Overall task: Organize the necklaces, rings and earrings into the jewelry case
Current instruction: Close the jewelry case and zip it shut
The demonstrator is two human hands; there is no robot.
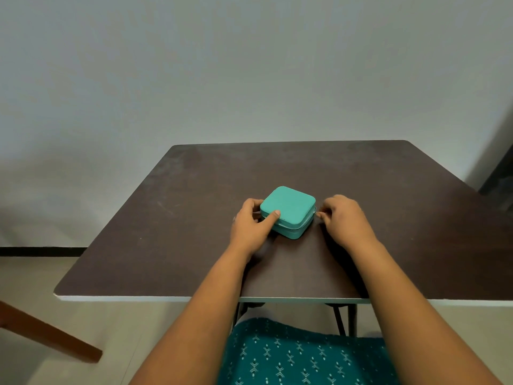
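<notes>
Teal, smooth, rounded-square case [288, 208] lies flat and zipped, corner toward the person; left hand [251, 226] grips it, right hand [344, 218] pinches its zipper pull [315, 214].

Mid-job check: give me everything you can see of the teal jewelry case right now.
The jewelry case is a small, square teal box with rounded corners, its surface like smooth faux leather. A zipper seam runs round its side and the lid is down, so it looks closed. It lies flat near the middle of the dark table, turned one corner toward the person. The left hand steadies it, thumb on the lid and fingers at its left side. The right hand pinches the small metal zipper pull at its right corner. No jewelry is visible.
</notes>
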